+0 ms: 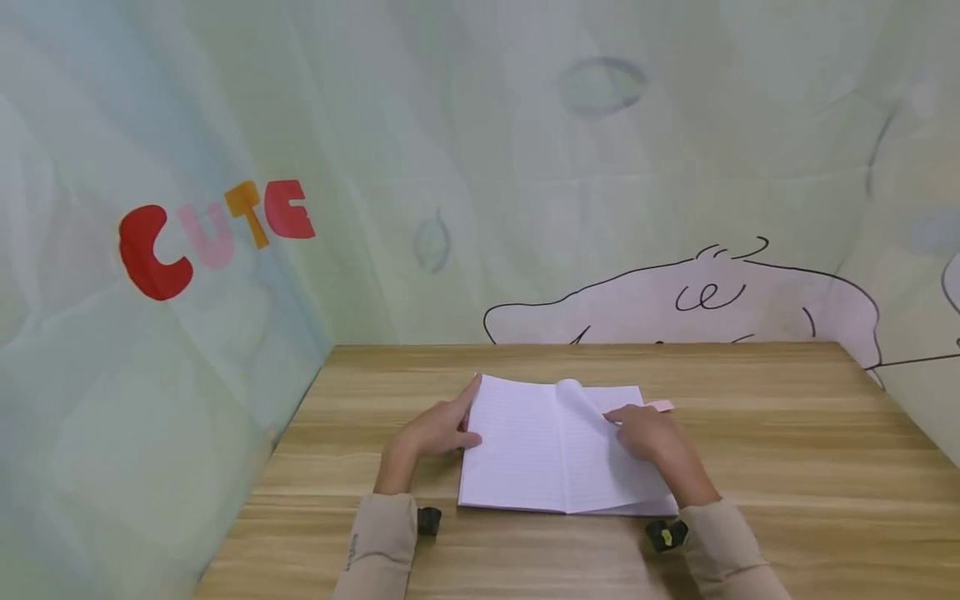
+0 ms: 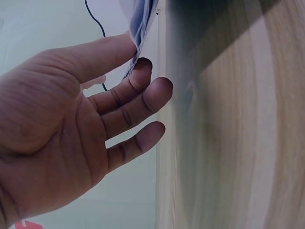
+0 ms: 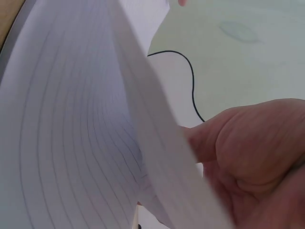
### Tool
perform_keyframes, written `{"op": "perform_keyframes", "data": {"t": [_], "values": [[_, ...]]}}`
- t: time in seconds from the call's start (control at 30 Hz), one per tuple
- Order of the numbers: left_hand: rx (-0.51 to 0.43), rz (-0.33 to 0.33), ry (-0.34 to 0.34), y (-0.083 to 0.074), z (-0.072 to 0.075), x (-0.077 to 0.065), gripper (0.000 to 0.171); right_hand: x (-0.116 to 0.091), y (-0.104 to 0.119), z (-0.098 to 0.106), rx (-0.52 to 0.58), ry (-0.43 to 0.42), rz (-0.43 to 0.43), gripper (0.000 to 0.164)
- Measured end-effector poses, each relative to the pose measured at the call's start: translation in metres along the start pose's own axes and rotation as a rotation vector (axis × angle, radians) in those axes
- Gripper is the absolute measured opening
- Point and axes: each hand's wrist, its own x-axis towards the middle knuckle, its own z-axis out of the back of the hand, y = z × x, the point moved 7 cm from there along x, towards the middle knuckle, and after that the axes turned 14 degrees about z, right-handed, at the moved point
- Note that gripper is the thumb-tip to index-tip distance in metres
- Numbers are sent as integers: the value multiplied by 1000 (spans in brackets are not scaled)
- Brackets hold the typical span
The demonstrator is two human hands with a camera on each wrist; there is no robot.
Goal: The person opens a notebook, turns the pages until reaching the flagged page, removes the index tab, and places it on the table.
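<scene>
An open notebook with white lined pages lies on the wooden table, its spine running between the two hands. At its left edge my left hand grips it, thumb over the page and fingers on the outer side. In the left wrist view the same left hand has its thumb against the notebook edge, the other fingers bent loosely. A page on the right side is lifted and curves up in the right wrist view. My right hand pinches that page near its outer edge, the fingertips partly hidden behind it.
A pink tab sticks out past the notebook's right side. Dark wrist devices sit by the sleeves. Behind the wooden table hangs a pale green printed cloth with a cartoon outline and the letters CUTE.
</scene>
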Motion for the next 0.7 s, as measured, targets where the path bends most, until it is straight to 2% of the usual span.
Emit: {"op": "perform_keyframes", "data": {"t": [0.27,0.37,0.57,0.7], "values": [[-5,-2,-2,-2,1,-1,94,-2,-6,3,89,-9,40,39],[-5,4,-4,-2,1,-2,94,-3,-11,3,151,-11,28,46],[0,11,-11,-1,3,-1,95,-8,-22,10,269,-41,-50,70],[-2,7,-6,0,3,-1,95,-11,-23,16,322,-78,-54,71]]}}
